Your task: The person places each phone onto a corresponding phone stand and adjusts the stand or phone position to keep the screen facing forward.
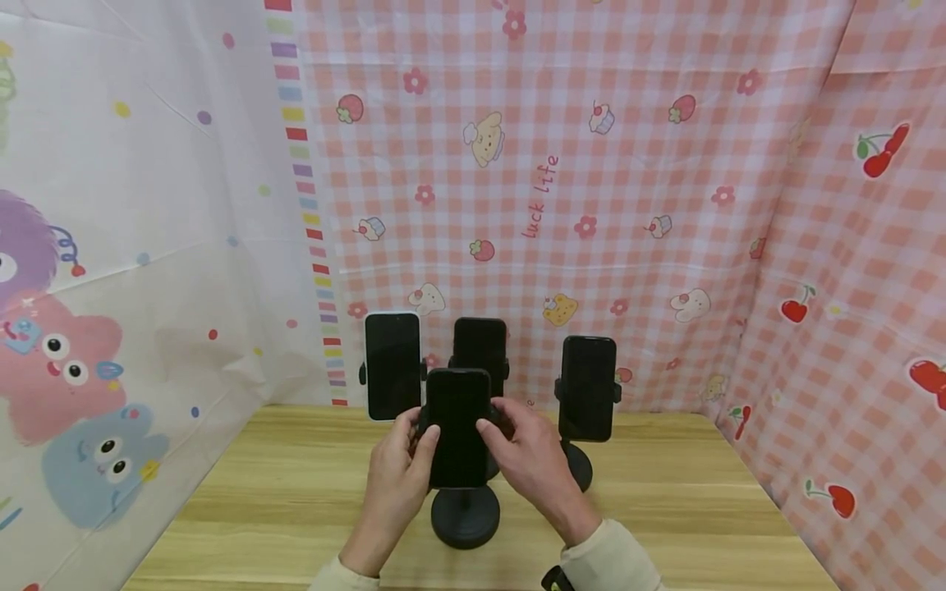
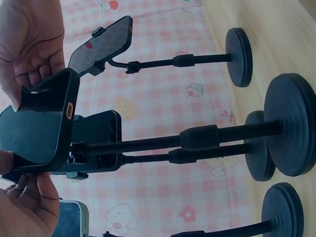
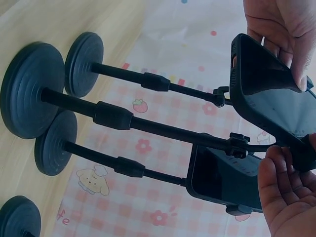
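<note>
A black phone (image 1: 458, 427) with a dark screen sits in the clamp of a black stand whose round base (image 1: 466, 517) rests on the wooden table (image 1: 259, 492). My left hand (image 1: 417, 443) grips the phone's left edge, thumb on the front. My right hand (image 1: 497, 431) pinches its right edge at the clamp. The left wrist view shows the phone (image 2: 39, 128) edge-on between my left hand (image 2: 24, 210) and my right hand (image 2: 32, 44). The right wrist view shows the phone (image 3: 266, 94) between my right hand (image 3: 284, 197) and my left hand (image 3: 281, 29).
Three more phones stand on black stands behind it: a white-edged one (image 1: 392, 365) at the left, a black one (image 1: 480, 345) in the middle and another (image 1: 587, 387) at the right. Patterned cloth walls close in the table at the back and both sides.
</note>
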The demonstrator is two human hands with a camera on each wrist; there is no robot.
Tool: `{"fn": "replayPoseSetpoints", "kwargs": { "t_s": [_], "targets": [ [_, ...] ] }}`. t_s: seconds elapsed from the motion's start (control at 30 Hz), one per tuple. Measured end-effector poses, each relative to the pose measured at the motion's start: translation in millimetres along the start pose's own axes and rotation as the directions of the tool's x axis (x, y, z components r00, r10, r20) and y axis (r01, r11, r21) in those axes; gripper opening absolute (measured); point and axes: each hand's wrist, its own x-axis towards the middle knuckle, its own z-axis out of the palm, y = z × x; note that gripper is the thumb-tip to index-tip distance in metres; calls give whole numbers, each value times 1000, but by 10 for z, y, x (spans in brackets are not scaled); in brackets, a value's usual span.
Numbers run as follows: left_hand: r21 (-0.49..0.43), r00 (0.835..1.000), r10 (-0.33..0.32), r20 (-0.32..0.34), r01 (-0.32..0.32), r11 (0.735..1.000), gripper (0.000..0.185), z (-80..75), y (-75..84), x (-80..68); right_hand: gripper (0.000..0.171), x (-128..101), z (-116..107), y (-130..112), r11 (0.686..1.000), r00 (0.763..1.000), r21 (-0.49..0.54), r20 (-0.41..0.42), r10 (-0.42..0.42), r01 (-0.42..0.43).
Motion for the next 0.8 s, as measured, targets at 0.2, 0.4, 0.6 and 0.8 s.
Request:
{"fn": "replayPoseSetpoints", "kwargs": {
  "t_s": [0.2, 0.4, 0.6, 0.8],
  "targets": [
    [-27, 1000, -3, -2, 3, 1000, 33, -5, 24, -11, 38, -18, -9, 1, 1000, 1000, -7, 2, 0, 0],
    [-9, 1000, -17, -1, 17, 1000, 31, -13, 16, -26, 40, -22, 5, -10, 1000, 1000, -9, 2, 15, -15],
    [9, 1000, -22, 6, 22, 1000, 34, -28, 1, -33, 41, -36, 24, 0, 1000, 1000, -1, -3, 17, -17],
    [52, 1000, 14, 24, -16, 999, 35, -48, -28, -63, 45, -76, 32, 24, 1000, 1000, -1, -2, 3, -3]
  ]
}}
